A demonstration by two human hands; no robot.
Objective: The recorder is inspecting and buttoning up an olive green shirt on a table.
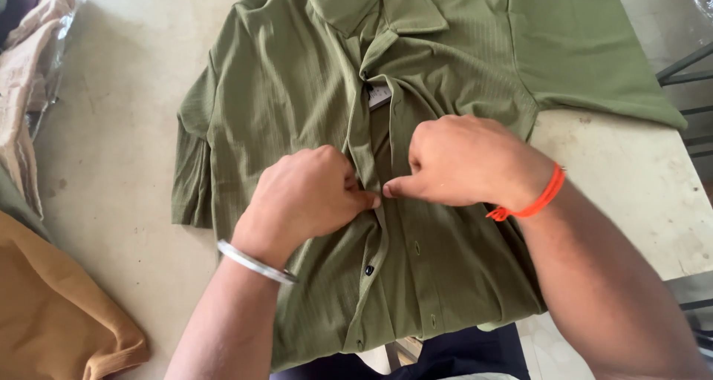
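- Olive-green ribbed shirt [297,90] lies face up on the pale table [119,165], collar away from the person, front placket running down the middle.
- Left hand [304,198] pinches the left placket edge at mid-chest, fingers closed on the cloth; a metal bangle [256,263] circles that wrist.
- Right hand [464,161] meets it thumb to thumb, clamped on the other edge, an orange thread [538,198] at the wrist.
- Mustard cloth [52,306] sits at lower left.

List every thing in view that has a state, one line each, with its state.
green shirt: lying flat, front up, collar open, placket partly unbuttoned
left hand: fingers pinching the placket
right hand: fingers pinching the placket
lower button: fastened
mustard cloth: crumpled at the table edge
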